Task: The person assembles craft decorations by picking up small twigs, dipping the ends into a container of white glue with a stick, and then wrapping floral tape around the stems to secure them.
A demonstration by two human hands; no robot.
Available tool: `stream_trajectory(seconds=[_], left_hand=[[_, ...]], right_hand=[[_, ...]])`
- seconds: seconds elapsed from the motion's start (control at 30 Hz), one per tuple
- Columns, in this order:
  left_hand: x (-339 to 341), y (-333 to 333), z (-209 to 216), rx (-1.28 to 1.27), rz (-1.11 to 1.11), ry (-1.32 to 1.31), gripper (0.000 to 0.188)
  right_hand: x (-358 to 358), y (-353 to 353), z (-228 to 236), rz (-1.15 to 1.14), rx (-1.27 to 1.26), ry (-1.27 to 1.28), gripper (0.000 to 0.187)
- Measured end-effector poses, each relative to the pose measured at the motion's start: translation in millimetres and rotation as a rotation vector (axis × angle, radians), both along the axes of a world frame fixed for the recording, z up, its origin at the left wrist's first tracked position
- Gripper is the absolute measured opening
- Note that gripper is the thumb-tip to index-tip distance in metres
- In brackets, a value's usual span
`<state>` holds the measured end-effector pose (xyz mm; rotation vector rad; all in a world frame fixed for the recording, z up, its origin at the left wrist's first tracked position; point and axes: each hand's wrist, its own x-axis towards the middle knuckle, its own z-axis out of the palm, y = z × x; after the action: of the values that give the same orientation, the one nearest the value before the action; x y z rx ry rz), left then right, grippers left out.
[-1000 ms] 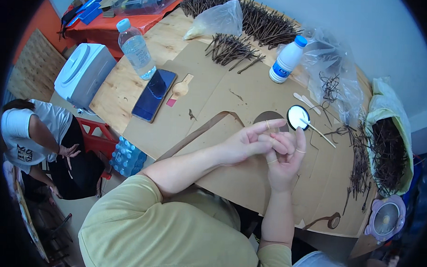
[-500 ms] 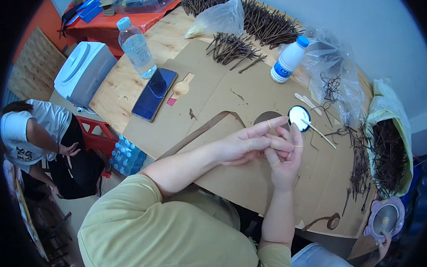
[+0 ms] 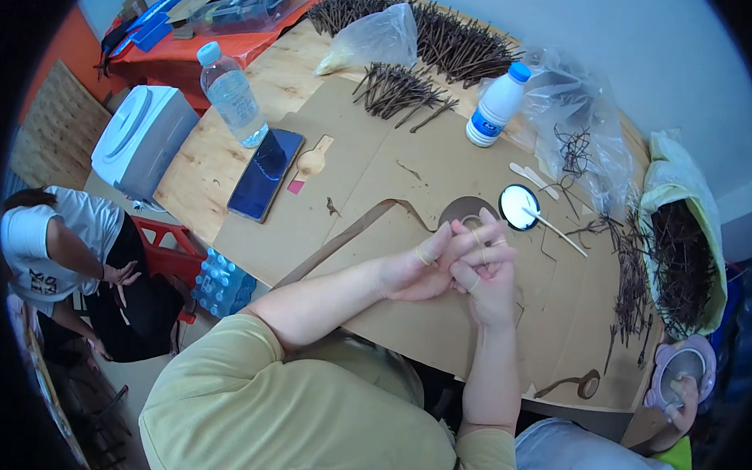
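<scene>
My left hand (image 3: 416, 275) and my right hand (image 3: 493, 295) meet above the cardboard (image 3: 369, 185), their fingers interlaced and folded around each other. Thin yellowish bands ring several fingers; their material is not clear. Nothing else shows between the hands, though the palms are hidden. Just beyond them lies a brown disc (image 3: 470, 209), partly covered by the fingers. Beside it is a round, dark-rimmed lid (image 3: 516, 200) of white paste, with a pale stick (image 3: 563, 236) resting in it. A brown tape strip (image 3: 343, 238) runs out toward my left forearm.
A phone (image 3: 265, 175), clear water bottle (image 3: 233, 97) and white blue-capped bottle (image 3: 498, 105) stand or lie farther off. Bundles of brown twigs (image 3: 397, 91) line the back; a sack (image 3: 682, 246) holds more at right. A tape roll (image 3: 588, 384) lies near the front edge. Two people sit nearby.
My fingers have gone from partly stretched and crossing to folded together. Both hands have drawn slightly nearer and left, uncovering the white paste. The view has shifted slightly.
</scene>
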<state>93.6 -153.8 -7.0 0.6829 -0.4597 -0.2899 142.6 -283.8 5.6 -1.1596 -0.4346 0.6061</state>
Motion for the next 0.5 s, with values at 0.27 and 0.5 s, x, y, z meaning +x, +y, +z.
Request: stream_trajectory(seconds=[0.27, 0.5], left_hand=[[-2, -5, 2, 0.108, 0.100, 0.025, 0.085], [-1, -6, -3, 0.347, 0.267, -0.084, 0.081]], right_hand=[[7, -6, -4, -0.040, 0.109, 0.067, 0.067], [0, 0, -3, 0.024, 0.061, -0.023, 0.069]])
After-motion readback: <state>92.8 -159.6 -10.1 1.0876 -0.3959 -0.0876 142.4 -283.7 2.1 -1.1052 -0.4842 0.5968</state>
